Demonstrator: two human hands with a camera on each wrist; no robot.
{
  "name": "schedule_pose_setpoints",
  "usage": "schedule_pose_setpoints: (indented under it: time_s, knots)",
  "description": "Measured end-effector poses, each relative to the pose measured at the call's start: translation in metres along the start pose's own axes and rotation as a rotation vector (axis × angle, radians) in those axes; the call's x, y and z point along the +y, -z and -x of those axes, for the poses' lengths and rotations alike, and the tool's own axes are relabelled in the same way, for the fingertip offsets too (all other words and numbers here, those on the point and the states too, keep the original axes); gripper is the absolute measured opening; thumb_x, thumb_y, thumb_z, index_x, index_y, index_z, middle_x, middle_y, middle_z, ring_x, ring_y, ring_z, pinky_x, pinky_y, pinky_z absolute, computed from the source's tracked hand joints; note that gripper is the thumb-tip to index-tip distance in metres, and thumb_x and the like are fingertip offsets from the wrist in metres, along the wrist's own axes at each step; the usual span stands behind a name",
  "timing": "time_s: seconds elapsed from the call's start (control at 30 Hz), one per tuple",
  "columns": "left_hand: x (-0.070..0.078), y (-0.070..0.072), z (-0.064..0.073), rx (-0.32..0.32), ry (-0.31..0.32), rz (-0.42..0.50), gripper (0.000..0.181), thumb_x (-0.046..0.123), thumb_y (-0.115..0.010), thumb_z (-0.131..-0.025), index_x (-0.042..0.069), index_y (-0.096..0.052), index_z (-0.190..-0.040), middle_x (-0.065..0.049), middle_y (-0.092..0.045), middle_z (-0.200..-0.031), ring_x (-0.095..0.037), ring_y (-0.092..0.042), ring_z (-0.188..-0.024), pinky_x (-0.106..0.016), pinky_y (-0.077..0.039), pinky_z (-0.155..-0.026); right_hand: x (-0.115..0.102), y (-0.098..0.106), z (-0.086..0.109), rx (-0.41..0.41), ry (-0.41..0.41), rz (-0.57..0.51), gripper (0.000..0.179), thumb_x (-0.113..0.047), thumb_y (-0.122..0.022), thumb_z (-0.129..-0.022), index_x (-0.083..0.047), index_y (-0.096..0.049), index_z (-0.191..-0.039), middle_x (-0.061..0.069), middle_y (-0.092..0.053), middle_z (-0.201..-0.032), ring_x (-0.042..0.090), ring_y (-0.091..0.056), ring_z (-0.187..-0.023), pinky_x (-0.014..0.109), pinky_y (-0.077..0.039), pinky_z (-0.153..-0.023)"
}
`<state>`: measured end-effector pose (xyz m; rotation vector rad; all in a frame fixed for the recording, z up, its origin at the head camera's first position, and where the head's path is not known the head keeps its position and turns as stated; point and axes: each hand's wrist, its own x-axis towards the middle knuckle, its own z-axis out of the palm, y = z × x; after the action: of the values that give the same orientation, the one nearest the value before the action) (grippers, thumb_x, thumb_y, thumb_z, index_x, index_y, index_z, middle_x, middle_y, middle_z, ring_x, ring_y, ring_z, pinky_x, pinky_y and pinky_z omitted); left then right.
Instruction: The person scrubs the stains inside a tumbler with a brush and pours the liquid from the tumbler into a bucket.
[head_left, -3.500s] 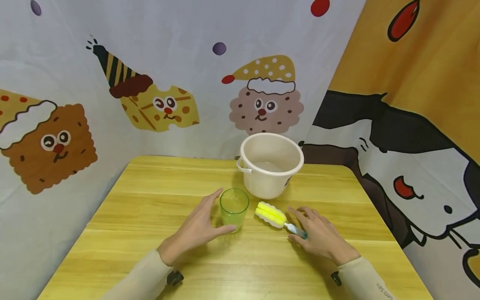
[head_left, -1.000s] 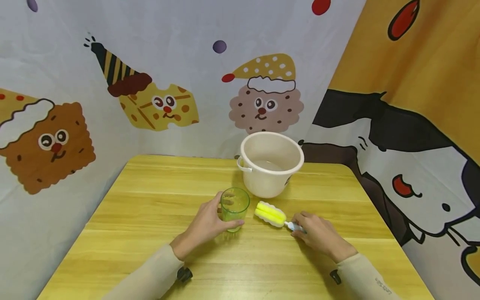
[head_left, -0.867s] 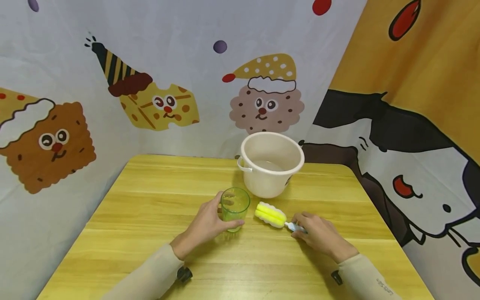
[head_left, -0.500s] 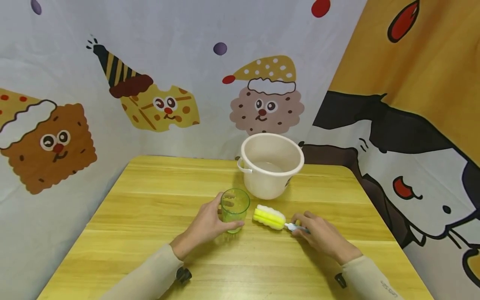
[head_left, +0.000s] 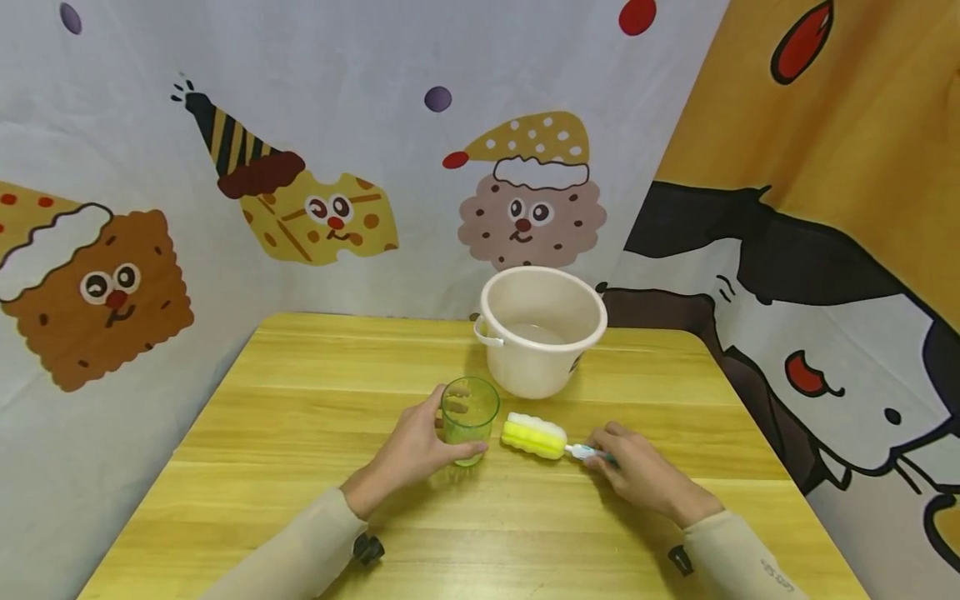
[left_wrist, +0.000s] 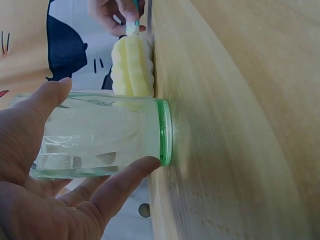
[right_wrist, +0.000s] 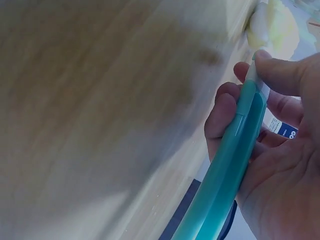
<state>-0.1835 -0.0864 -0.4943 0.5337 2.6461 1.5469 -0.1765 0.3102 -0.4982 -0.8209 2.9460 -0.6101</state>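
Note:
A clear green drinking glass (head_left: 469, 417) stands upright on the wooden table. My left hand (head_left: 416, 446) holds it from the left, thumb on the near side and fingers curving behind; the left wrist view shows the glass (left_wrist: 105, 135) between thumb and fingers. To its right is a sponge bottle brush with a yellow and white head (head_left: 534, 436). My right hand (head_left: 637, 467) grips the brush by its handle. In the right wrist view the teal handle (right_wrist: 225, 155) runs across the palm, with thumb and fingers round its upper part. The brush head points toward the glass.
A cream bucket (head_left: 536, 367) with a side handle stands behind the glass and brush. The wooden table (head_left: 300, 400) reaches back to a white cloth (head_left: 352, 75) printed with cartoon figures, with an orange printed cloth (head_left: 885, 167) at the right.
My left hand has closed in on the glass from beside it. My right hand has taken hold of the brush handle; the brush head has turned and shifted slightly left. The bucket stays put.

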Motion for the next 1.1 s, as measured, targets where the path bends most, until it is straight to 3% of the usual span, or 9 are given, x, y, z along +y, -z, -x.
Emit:
schedule_pose_setpoints:
  time_s: [0.3, 0.8, 1.1]
  knots:
    - [0.0002, -0.0007, -0.0006, 0.008, 0.002, -0.011, 0.085, 0.036, -0.106, -0.088, 0.015, -0.060, -0.157, -0.011, -0.084, -0.135, -0.031, -0.085, -0.118, -0.042, -0.074, -0.095, 0.0005, -0.0005, 0.0005, 0.004, -0.003, -0.049, 0.007, -0.014, -0.081, -0.110, -0.018, -0.082, -0.116, -0.010, -0.072, -0.103, -0.002, -0.058, -0.087, 0.024, -0.056, -0.076]
    - [-0.0033, -0.0027, -0.0010, 0.006, -0.030, -0.022, 0.085, 0.034, -0.106, -0.089, 0.015, -0.060, -0.158, -0.011, -0.084, -0.135, -0.030, -0.084, -0.120, -0.043, -0.074, -0.098, 0.0002, -0.0029, 0.0049, 0.104, 0.050, -0.084, 0.010, -0.013, -0.083, -0.108, -0.021, -0.083, -0.114, -0.009, -0.081, -0.106, -0.001, -0.067, -0.092, 0.026, -0.063, -0.077]
    - [-0.0012, -0.0024, 0.0000, 0.003, -0.030, -0.016, 0.085, 0.033, -0.106, -0.089, 0.014, -0.060, -0.158, -0.012, -0.083, -0.135, -0.028, -0.084, -0.119, -0.042, -0.073, -0.097, -0.0021, 0.0017, 0.0065, 0.151, 0.039, -0.074, 0.014, -0.010, -0.083, -0.108, -0.020, -0.083, -0.117, -0.006, -0.082, -0.109, 0.002, -0.072, -0.097, 0.027, -0.066, -0.078]
